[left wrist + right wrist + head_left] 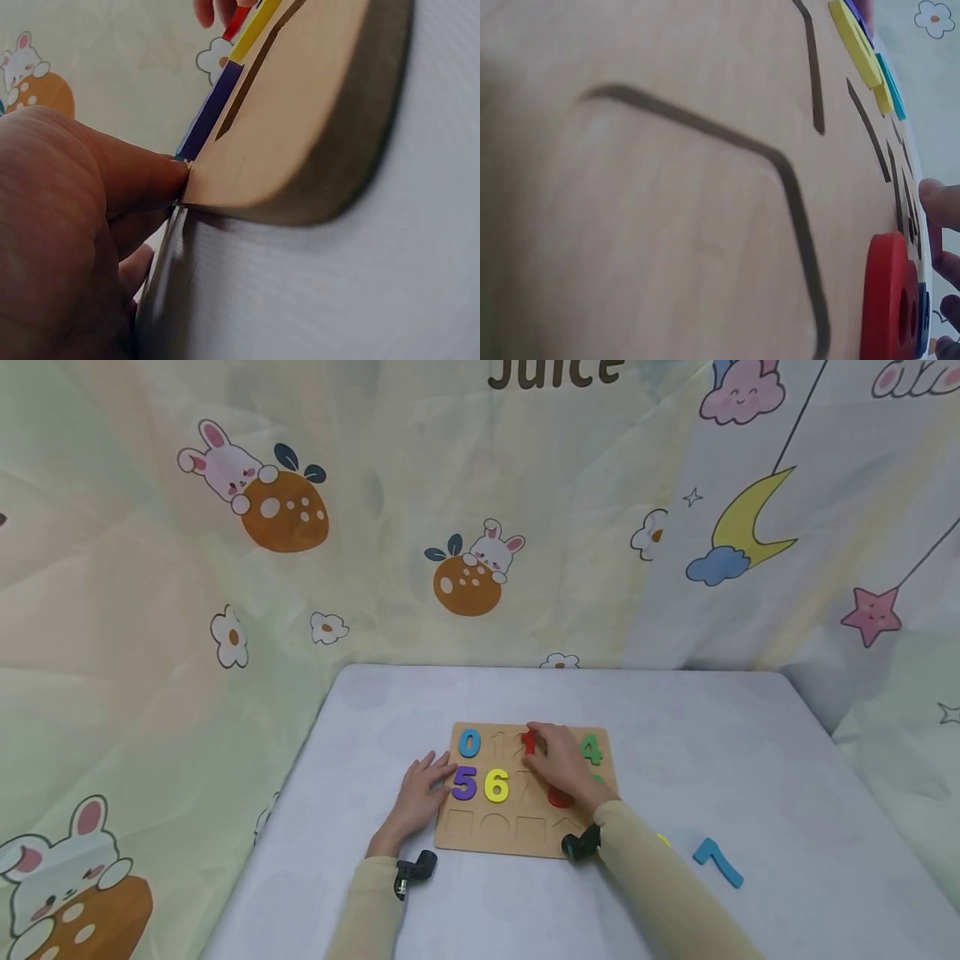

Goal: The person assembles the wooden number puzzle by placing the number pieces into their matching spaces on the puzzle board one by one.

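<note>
A wooden number board lies on the white table. My right hand pinches a red number piece, which looks like a 1, over the board's top row. Only a sliver of that piece shows beside the fingers in the right wrist view. My left hand touches the board's left edge, fingers fairly straight, beside the purple 5. A blue 0, yellow 6 and green 4 sit on the board. Partly covered by my right hand is a red 8.
On the table right of the board lies a blue 7. A bit of a yellow piece peeks out beside my right sleeve. Recess outlines run along the board's bottom row. A printed cloth hangs behind the table.
</note>
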### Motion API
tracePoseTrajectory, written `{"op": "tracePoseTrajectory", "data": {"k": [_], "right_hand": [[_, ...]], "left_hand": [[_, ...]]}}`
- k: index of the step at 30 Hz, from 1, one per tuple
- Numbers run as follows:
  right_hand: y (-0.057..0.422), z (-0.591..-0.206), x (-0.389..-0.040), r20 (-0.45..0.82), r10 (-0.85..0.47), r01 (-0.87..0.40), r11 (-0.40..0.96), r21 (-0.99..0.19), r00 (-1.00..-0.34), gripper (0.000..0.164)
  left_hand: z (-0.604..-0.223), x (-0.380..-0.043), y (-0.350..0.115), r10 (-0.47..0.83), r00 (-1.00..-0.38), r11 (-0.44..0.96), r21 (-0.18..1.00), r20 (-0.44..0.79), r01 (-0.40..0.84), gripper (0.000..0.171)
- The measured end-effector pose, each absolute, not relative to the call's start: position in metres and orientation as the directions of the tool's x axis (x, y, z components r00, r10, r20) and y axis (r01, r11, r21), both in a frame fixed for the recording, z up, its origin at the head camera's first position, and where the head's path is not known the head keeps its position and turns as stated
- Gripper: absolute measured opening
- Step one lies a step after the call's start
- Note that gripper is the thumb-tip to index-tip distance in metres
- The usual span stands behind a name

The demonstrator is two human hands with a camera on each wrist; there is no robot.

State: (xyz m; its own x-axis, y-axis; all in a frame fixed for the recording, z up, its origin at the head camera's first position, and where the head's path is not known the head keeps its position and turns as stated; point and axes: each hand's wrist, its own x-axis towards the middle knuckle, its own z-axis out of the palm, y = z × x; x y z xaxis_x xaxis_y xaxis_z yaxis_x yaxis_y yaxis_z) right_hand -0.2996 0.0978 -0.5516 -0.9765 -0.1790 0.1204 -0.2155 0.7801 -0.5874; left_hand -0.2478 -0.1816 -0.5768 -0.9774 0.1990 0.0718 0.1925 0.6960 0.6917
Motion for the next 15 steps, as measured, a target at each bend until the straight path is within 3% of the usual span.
{"op": "tracePoseTrajectory", "data": {"k": [15], "right_hand": [[0.079,-0.551,-0.305,0.072,-0.212,-0.214,0.789,-0.576,-0.975,0.065]], "left_hand": [[-0.575,-0.247,-0.183,0.204,-0.976,0.694,0.693,0.076,0.198,0.039]]}}
